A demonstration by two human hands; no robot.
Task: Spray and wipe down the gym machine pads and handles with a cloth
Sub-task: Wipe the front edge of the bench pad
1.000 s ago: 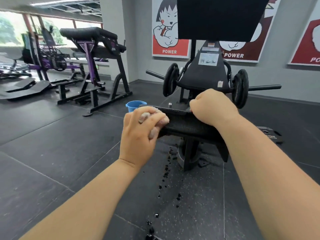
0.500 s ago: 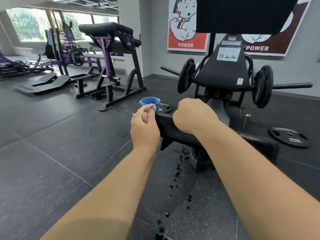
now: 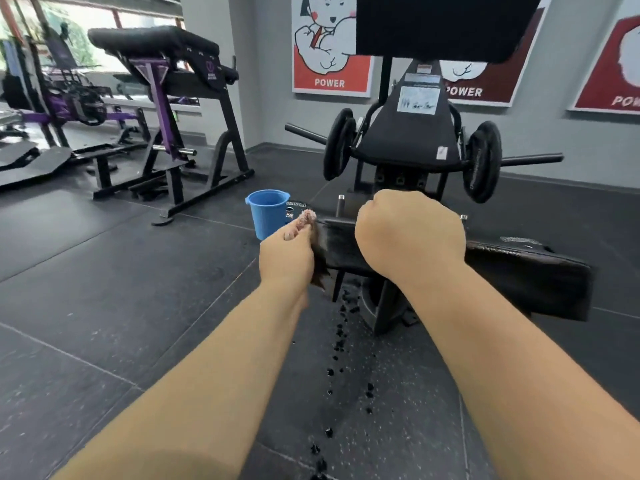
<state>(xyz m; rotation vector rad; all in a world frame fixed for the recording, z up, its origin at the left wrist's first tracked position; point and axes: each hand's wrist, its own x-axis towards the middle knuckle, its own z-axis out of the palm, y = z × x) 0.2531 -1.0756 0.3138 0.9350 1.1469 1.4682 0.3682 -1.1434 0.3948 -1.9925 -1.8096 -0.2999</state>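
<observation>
A long black pad (image 3: 519, 271) of a low gym machine lies across the middle of the view. My left hand (image 3: 287, 258) grips a small pinkish-grey cloth (image 3: 307, 216) and presses it against the pad's left end. My right hand (image 3: 410, 237) is curled over the top of the pad near that end and holds it. Behind the pad rises the machine's black frame (image 3: 405, 140) with weight plates (image 3: 483, 161) on both sides. No spray bottle is in view.
A blue plastic cup (image 3: 268, 213) stands on the floor just left of the pad's end. Dark wet drops (image 3: 337, 348) trail over the rubber floor below the pad. A purple-framed bench machine (image 3: 166, 98) stands at the left, and posters hang on the grey wall.
The left hand has turned edge-on at the pad's left end, the cloth now showing only at its fingertips. The camera has swung left, revealing more of the pad's right side.
</observation>
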